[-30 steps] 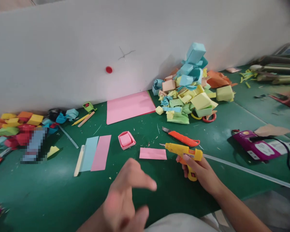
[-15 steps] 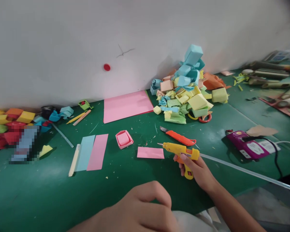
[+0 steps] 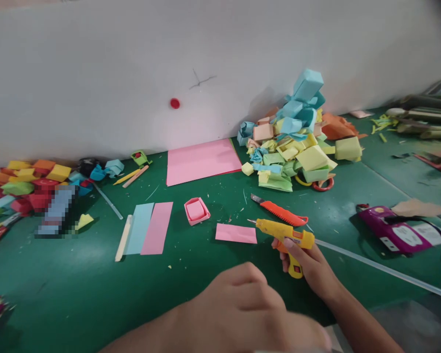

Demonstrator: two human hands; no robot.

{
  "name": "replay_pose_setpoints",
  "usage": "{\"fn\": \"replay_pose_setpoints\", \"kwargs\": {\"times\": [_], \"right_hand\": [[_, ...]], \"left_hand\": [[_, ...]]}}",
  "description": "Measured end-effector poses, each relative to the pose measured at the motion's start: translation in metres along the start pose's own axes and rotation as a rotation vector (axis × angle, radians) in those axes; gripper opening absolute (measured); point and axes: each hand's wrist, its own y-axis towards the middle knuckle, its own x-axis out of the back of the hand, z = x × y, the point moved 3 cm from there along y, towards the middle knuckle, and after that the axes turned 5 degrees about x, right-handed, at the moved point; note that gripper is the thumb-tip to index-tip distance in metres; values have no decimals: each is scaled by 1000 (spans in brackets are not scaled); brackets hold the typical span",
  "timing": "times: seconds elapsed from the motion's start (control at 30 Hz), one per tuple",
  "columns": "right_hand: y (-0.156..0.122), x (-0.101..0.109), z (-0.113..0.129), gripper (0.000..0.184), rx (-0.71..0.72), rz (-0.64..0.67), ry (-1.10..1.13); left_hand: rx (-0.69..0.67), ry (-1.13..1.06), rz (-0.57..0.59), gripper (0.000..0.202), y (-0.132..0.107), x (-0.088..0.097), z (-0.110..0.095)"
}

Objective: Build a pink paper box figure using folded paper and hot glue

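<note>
My right hand [image 3: 305,257] is closed round the handle of a yellow hot glue gun [image 3: 284,231], its metal nozzle pointing left. A long clear glue stick [image 3: 378,267] runs out of its back end. Left of the nozzle lies a creased pink paper strip [image 3: 235,233], and further left a small folded pink paper box [image 3: 196,210]. Behind the gun rests an orange utility knife [image 3: 281,211]. My left hand [image 3: 238,304] is large in the foreground, fingers curled and partly blurred; its palm side is hidden.
Blue [image 3: 138,229] and pink paper pieces [image 3: 157,228] lie beside a wooden stick [image 3: 124,239]. Pink sheets [image 3: 202,162] lean at the wall. Folded paper heaps [image 3: 294,152] stand right and left [image 3: 33,179]. A purple box [image 3: 385,228] with a black cord lies at right.
The view has shifted, so the table's things appear further right. My left hand has moved right and slightly up in the picture. The glue gun stays in my right hand.
</note>
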Motion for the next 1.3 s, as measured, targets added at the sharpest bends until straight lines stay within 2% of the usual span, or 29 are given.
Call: {"fn": "replay_pose_setpoints", "kwargs": {"times": [0.07, 0.13, 0.23, 0.33, 0.5, 0.93, 1.3], "right_hand": [[0, 0, 0, 53, 7, -4, 21], [1, 1, 2, 51, 15, -28, 77], [5, 5, 7, 51, 27, -100, 202], [8, 9, 11, 50, 15, -144, 273], [7, 8, 9, 43, 47, -84, 240], [6, 5, 10, 44, 63, -79, 211], [6, 6, 8, 43, 66, -87, 212]], "left_hand": [[-74, 55, -128, 26, 0, -6, 11], [16, 119, -159, 30, -3, -20, 31], [234, 187, -110, 33, -13, -45, 65], [360, 242, -15, 36, -24, -62, 82], [422, 247, 67, 37, -28, -68, 82], [494, 311, 71, 39, -29, -71, 76], [460, 346, 104, 36, -29, -71, 78]]}}
